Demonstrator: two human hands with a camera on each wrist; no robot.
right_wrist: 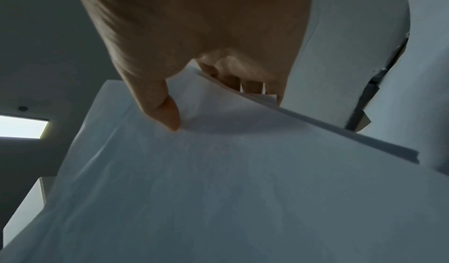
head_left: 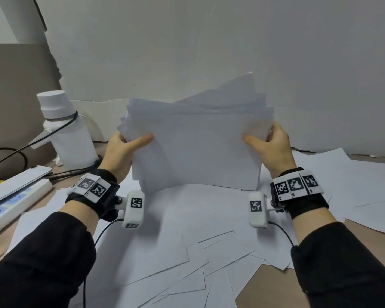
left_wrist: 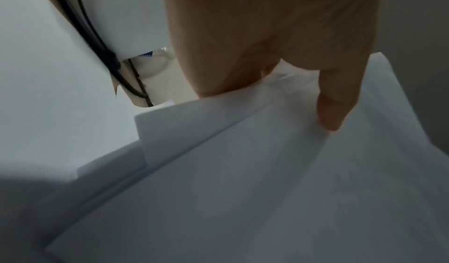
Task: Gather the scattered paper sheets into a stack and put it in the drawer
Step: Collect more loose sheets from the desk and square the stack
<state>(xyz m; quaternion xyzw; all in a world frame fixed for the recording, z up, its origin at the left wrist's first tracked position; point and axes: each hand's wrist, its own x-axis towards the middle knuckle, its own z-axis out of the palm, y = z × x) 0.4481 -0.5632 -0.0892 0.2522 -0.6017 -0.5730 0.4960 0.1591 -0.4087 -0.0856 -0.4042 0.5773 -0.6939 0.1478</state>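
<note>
A thick bundle of white paper sheets (head_left: 196, 147) stands upright on its lower edge on the table, its top edges uneven. My left hand (head_left: 125, 147) grips the bundle's left side, thumb on the near face. My right hand (head_left: 269, 145) grips the right side the same way. In the left wrist view my left hand (left_wrist: 279, 65) pinches the sheets (left_wrist: 243, 190). In the right wrist view my right hand (right_wrist: 206, 55) has its thumb in front of the sheets (right_wrist: 243, 190) and its fingers behind. Several loose sheets (head_left: 176, 241) lie scattered on the table below. No drawer is in view.
A white bottle (head_left: 65, 130) with a black cable stands at the left, beside a white power strip (head_left: 16, 201). More loose sheets (head_left: 342, 185) lie at the right. A white board (head_left: 209, 52) rises behind the bundle. Bare brown table (head_left: 276, 290) shows at the lower right.
</note>
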